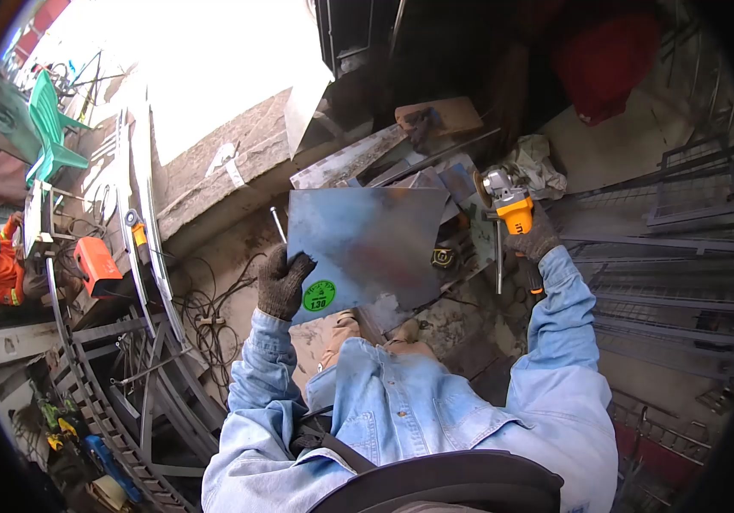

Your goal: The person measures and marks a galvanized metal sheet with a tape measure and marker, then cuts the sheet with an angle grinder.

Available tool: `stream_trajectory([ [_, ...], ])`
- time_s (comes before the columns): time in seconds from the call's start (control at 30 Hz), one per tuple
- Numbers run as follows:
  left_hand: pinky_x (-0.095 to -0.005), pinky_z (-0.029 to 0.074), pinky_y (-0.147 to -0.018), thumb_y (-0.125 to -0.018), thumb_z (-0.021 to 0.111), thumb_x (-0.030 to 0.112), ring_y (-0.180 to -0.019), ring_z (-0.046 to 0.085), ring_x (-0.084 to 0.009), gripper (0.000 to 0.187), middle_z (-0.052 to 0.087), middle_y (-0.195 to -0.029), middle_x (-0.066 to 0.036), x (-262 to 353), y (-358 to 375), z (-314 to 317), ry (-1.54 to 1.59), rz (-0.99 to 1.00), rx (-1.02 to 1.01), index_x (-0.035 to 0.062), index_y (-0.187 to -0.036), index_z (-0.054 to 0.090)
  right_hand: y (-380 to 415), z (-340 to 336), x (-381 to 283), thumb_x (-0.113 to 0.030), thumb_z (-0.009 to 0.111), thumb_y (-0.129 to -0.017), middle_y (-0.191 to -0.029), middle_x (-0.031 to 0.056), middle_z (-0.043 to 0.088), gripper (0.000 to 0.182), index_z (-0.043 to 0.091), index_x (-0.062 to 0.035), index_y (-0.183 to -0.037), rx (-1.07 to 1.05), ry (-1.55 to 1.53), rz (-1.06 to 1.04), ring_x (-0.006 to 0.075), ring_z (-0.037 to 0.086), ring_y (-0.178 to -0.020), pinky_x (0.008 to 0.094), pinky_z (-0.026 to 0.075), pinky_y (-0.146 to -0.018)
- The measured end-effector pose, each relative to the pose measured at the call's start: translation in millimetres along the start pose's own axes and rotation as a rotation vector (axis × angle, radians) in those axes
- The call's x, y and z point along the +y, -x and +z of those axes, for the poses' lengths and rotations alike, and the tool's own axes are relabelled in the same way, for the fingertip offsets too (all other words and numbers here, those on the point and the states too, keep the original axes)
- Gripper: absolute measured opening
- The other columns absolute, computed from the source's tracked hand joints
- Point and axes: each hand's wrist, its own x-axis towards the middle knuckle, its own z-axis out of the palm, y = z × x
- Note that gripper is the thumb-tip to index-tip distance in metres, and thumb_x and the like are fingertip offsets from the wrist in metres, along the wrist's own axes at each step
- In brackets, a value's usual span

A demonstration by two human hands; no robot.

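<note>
My gloved left hand is closed at the left edge of a flat metal sheet, beside its round green sticker. A thin metal rod sticks up from this hand. In my gloved right hand is a yellow angle grinder, its disc pointing up and left, apart from the sheet. Below the sheet's right part lies a tape measure. Beside the grinder hangs or stands a narrow metal bar; which one I cannot tell.
A co-worker in orange is at the far left, near a green chair and an orange box. Cables lie on the ground at left. Metal frames are stacked at right. Plates and a wooden board lie ahead.
</note>
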Motion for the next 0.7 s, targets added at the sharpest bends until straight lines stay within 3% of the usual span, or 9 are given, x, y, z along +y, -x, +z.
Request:
stream_trajectory([
  [0.1, -0.03, 0.053, -0.073, -0.085, 0.07, 0.001, -0.083, 0.064, -0.0134, 0.018, 0.068, -0.091, -0.008, 51, 2, -11, 0.061, 0.105, 0.015, -0.004, -0.102, 0.066, 15, 5, 25, -0.021, 0.091, -0.054, -0.11, 0.0137, 0.062, 0.087, 0.048, -0.0031, -0.128, 0.029, -0.311, -0.135, 0.0258, 0.065, -0.093, 0.0401, 0.055, -0.084],
  [0.23, -0.033, 0.054, -0.072, -0.084, 0.07, -0.002, -0.077, 0.066, -0.0208, 0.017, 0.068, -0.086, -0.011, 120, 22, -24, -0.289, 0.438, 0.192, -0.0045, -0.1, 0.067, 46, 6, 53, -0.017, 0.091, -0.056, -0.103, 0.0115, 0.065, 0.077, 0.054, -0.0023, -0.121, 0.106, -0.407, 0.003, 0.024, 0.066, -0.086, 0.0386, 0.057, -0.079],
  [0.27, -0.034, 0.054, -0.069, -0.083, 0.07, -0.002, -0.076, 0.067, -0.0227, 0.016, 0.068, -0.084, -0.013, 130, 29, -30, -0.35, 0.424, 0.2, -0.0033, -0.099, 0.068, 57, 7, 53, -0.016, 0.091, -0.057, -0.098, 0.0109, 0.067, 0.072, 0.055, -0.002, -0.118, 0.118, -0.4, 0.071, 0.0228, 0.067, -0.082, 0.037, 0.058, -0.075],
  [0.3, -0.0353, 0.053, -0.067, -0.083, 0.069, -0.003, -0.076, 0.068, -0.0248, 0.017, 0.069, -0.085, -0.013, 123, 31, -33, -0.361, 0.549, 0.206, -0.0012, -0.099, 0.068, 59, 5, 58, -0.016, 0.091, -0.057, -0.098, 0.0109, 0.067, 0.072, 0.055, -0.002, -0.118, 0.126, -0.409, 0.068, 0.0228, 0.067, -0.082, 0.037, 0.058, -0.075],
  [0.37, -0.0376, 0.054, -0.065, -0.079, 0.068, -0.005, -0.077, 0.068, -0.0311, 0.024, 0.068, -0.089, -0.016, 171, 32, -14, -0.773, 0.906, 0.076, 0.0005, -0.102, 0.068, 70, 8, 64, -0.016, 0.09, -0.057, -0.097, 0.011, 0.067, 0.071, 0.056, -0.002, -0.117, 0.102, -0.449, 0.055, 0.023, 0.067, -0.081, 0.0372, 0.058, -0.074],
  [0.47, -0.0406, 0.057, -0.067, -0.073, 0.067, -0.003, -0.082, 0.069, -0.0356, 0.039, 0.068, -0.098, -0.017, 144, 45, 8, -0.967, 0.884, -0.061, 0.0042, -0.11, 0.065, 86, 19, 69, -0.015, 0.09, -0.058, -0.095, 0.011, 0.067, 0.068, 0.056, -0.0018, -0.116, 0.063, -0.498, 0.058, 0.0232, 0.067, -0.079, 0.0375, 0.058, -0.073],
  [0.57, -0.0402, 0.057, -0.071, -0.077, 0.063, 0.002, -0.085, 0.068, -0.0328, 0.028, 0.065, -0.095, -0.01, 99, 73, 31, -1.105, 0.676, -0.214, 0.008, -0.104, 0.064, 98, 25, 73, -0.015, 0.089, -0.059, -0.094, 0.0111, 0.067, 0.066, 0.057, -0.0017, -0.114, 0.02, -0.542, 0.076, 0.0234, 0.067, -0.078, 0.0377, 0.058, -0.072],
  [0.63, -0.0384, 0.057, -0.074, -0.076, 0.064, 0.005, -0.09, 0.064, -0.0294, 0.021, 0.059, -0.09, -0.008, 67, 90, 46, -1.078, 0.655, -0.447, 0.0101, -0.096, 0.061, 107, 26, 79, -0.015, 0.089, -0.06, -0.093, 0.0111, 0.067, 0.064, 0.057, -0.0016, -0.114, -0.014, -0.571, 0.088, 0.0235, 0.068, -0.077, 0.0379, 0.058, -0.072],
  [0.7, -0.0398, 0.055, -0.081, -0.076, 0.063, 0.008, -0.096, 0.06, -0.0283, 0.018, 0.054, -0.089, -0.008, 25, 106, 57, -1.059, 0.667, -0.503, 0.0105, -0.093, 0.058, 116, 25, 88, -0.015, 0.088, -0.06, -0.092, 0.0111, 0.067, 0.062, 0.057, -0.0015, -0.113, -0.051, -0.591, 0.098, 0.0236, 0.068, -0.076, 0.0381, 0.058, -0.071],
])
